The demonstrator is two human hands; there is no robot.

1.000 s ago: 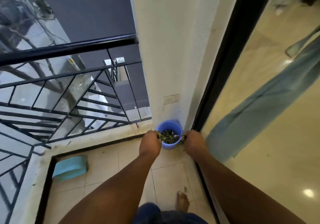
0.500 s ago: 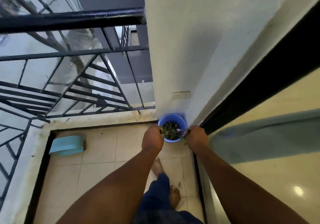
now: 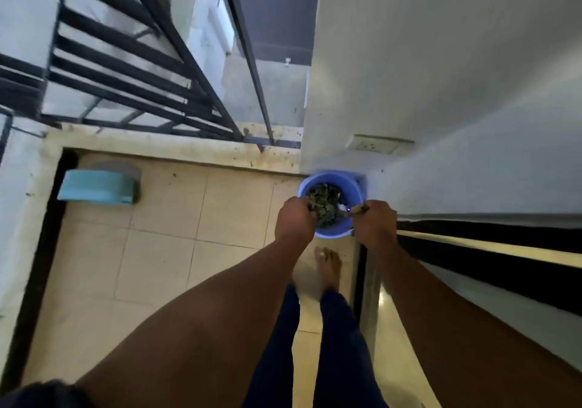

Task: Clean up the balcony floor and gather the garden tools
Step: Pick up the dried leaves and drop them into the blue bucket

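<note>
Below, both hands at a blue bucket (image 3: 329, 184) of dark plant debris (image 3: 326, 204), set on the balcony floor (image 3: 163, 243) in the corner by the wall w/ socket; left hand (image 3: 294, 220) w/ fingers curled over the near-left rim; right hand (image 3: 374, 223) curled at the near-right rim, seemingly also pinching a thin tool or stem, can't tell which; step in hand, judged: lifting or shifting the filled bucket; next move calls for an even two-handed lift, kept level so nothing spills; teal dustpan-like item (image 3: 97, 185) lies well apart by the railing, not yet gathered.
</note>
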